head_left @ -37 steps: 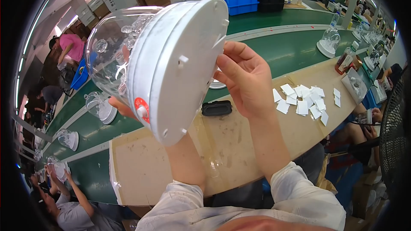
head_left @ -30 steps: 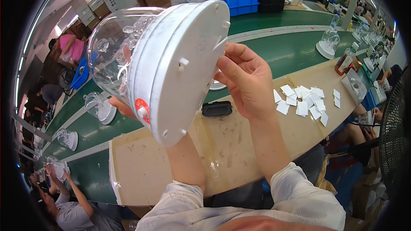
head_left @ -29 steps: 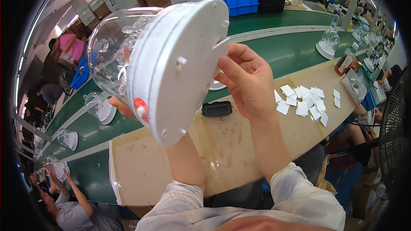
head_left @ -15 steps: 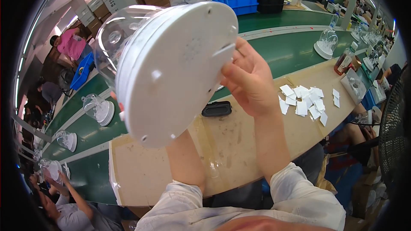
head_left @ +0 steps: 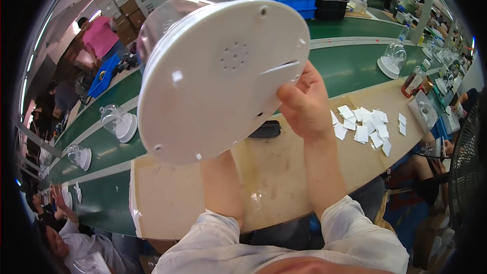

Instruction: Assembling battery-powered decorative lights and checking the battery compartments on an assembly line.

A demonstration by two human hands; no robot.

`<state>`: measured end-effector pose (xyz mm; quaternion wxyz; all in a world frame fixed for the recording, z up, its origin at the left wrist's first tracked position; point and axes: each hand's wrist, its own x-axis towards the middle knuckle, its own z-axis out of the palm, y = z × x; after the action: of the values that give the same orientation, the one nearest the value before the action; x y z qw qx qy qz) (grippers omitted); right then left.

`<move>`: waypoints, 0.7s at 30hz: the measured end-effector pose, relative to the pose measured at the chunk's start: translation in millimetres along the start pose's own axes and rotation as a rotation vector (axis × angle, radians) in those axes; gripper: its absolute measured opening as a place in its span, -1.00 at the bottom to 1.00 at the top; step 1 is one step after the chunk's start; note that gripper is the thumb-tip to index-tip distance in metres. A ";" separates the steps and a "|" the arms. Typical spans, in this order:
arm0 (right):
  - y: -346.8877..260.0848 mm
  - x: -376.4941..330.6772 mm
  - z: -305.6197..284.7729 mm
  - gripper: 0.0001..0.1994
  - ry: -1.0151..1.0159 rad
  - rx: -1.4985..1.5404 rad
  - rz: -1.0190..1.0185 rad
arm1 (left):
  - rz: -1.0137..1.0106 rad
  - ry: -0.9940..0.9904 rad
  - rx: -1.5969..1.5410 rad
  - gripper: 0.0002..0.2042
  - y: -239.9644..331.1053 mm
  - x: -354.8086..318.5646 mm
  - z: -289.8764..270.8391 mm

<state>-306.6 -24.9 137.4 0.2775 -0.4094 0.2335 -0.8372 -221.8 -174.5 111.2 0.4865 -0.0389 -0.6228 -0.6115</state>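
I hold up a round white plastic base [head_left: 218, 78] with a clear dome [head_left: 162, 20] behind it, its flat underside turned toward me. The underside shows a cluster of small holes and a slot near the right rim. My right hand [head_left: 304, 104] grips the right edge, thumb pressed on the face beside the slot. My left hand is hidden behind the base; only its forearm [head_left: 223, 187] shows beneath, so it seems to support the thing from behind.
A tan work board [head_left: 284, 172] lies on the green conveyor table [head_left: 355, 66]. Several small white paper pieces [head_left: 365, 127] lie at its right, a black flat object [head_left: 266, 129] in the middle. More domed units [head_left: 119, 122] [head_left: 390, 61] stand on the belt. Other people sit at left.
The domed unit has been tilted so that its flat underside now faces me fully; before, I saw it more edge-on with the dome at the left. My right thumb has moved onto the face.
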 end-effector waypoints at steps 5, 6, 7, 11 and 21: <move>-1.0 -1.7 5.3 -0.46 0.037 -0.108 -0.050 | -0.033 0.190 0.556 -0.45 10.3 -5.9 11.5; -1.9 -1.7 7.9 -0.40 0.040 -0.174 -0.097 | -0.027 0.192 0.537 -0.45 10.6 -6.0 12.1; -0.1 -1.9 9.3 -0.33 0.045 -0.237 -0.144 | -0.023 0.193 0.520 -0.45 10.4 -6.5 11.0; 1.2 -4.8 7.8 -0.19 0.020 -0.314 -0.284 | -0.007 0.176 0.430 -0.46 8.6 -5.9 12.7; 4.8 -0.1 9.1 -0.14 -0.014 -0.287 -0.251 | 0.032 0.071 0.130 -0.47 0.1 0.4 16.4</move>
<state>-297.8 -29.8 139.4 0.1111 -0.4764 0.2957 -0.8205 -231.1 -161.6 115.2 0.5194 0.0044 -0.6429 -0.5629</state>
